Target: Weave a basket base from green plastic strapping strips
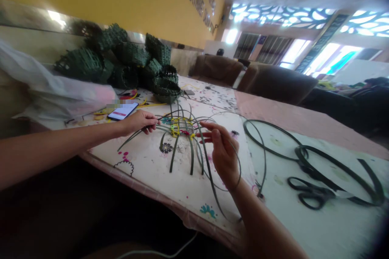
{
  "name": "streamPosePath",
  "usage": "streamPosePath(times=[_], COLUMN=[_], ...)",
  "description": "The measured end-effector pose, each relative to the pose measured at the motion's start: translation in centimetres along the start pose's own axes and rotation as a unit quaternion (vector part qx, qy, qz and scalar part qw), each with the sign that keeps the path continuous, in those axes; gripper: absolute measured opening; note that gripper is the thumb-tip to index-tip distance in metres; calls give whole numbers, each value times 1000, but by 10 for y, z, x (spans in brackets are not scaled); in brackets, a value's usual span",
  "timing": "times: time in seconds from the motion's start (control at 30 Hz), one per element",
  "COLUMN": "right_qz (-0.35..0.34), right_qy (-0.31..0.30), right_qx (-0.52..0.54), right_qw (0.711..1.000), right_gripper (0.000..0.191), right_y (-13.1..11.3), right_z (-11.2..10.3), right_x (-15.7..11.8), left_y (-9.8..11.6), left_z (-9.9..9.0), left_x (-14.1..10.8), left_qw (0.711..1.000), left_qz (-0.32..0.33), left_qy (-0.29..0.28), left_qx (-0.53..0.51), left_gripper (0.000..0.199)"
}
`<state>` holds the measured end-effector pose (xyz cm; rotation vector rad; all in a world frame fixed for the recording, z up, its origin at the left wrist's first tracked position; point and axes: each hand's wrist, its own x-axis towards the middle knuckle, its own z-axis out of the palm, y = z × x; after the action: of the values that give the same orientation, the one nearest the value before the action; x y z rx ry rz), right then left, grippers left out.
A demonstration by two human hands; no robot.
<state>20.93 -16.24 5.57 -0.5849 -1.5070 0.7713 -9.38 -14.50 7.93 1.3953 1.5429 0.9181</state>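
A partly woven piece of dark green plastic strips point(192, 156) lies flat on the patterned tablecloth, its ends fanning outward. Yellow ties point(175, 130) and a red tie point(184, 132) mark its middle. At its left side my left hand point(142, 122) pinches a thin green strip, which arches over the weave toward the right. My right hand point(224, 151) hovers on the other side, fingers stretched out and apart. A green strip passes close by its fingertips, and a thin loop of strip curves around near the wrist. Whether the right fingers touch the strip is hard to see.
Dark green woven baskets point(130, 54) are piled at the back left, near a white plastic bag point(60, 89) and a lit phone point(123, 111). Black-handled scissors point(314, 194) and coiled green strip point(273, 127) lie at right. Brown chairs point(275, 83) stand beyond.
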Motion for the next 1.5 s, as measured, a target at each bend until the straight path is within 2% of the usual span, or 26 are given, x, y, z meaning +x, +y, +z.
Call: streamPosePath(times=[0.17,0.27,0.47,0.67,0.8,0.9,1.13,1.33,1.5], right_qz=[25,80,195,253,259,251,239,221,229], right_qy=[-2,-35,-116,-116,-93,-85,-108,-85,-105], right_qx=[-5,11,43,103,125,121,117,69,47], right_qw=[1000,996,973,955,953,957,958,969,967], right_gripper=[24,35,51,48,34,31,24,19,20], right_y=[3,11,32,24,20,22,22,17,22], right_z=[-1,0,10,20,19,17,18,17,19], right_x=[2,2,-4,-9,-7,-6,-4,-4,-5], left_y=[-2,2,10,16,20,23,25,25,24], left_z=[0,6,29,55,68,73,73,70,72], left_x=[0,-3,-10,-17,-21,-23,-24,-25,-23], left_qw=[999,996,989,979,970,968,968,967,974], left_qz=[15,5,9,15,21,32,24,19,-1], left_qy=[-46,-89,-145,-205,-240,-247,-249,-250,-222], left_qx=[22,21,4,-19,-17,-15,-21,-36,-42], left_gripper=[29,30,33,37,38,36,35,34,35])
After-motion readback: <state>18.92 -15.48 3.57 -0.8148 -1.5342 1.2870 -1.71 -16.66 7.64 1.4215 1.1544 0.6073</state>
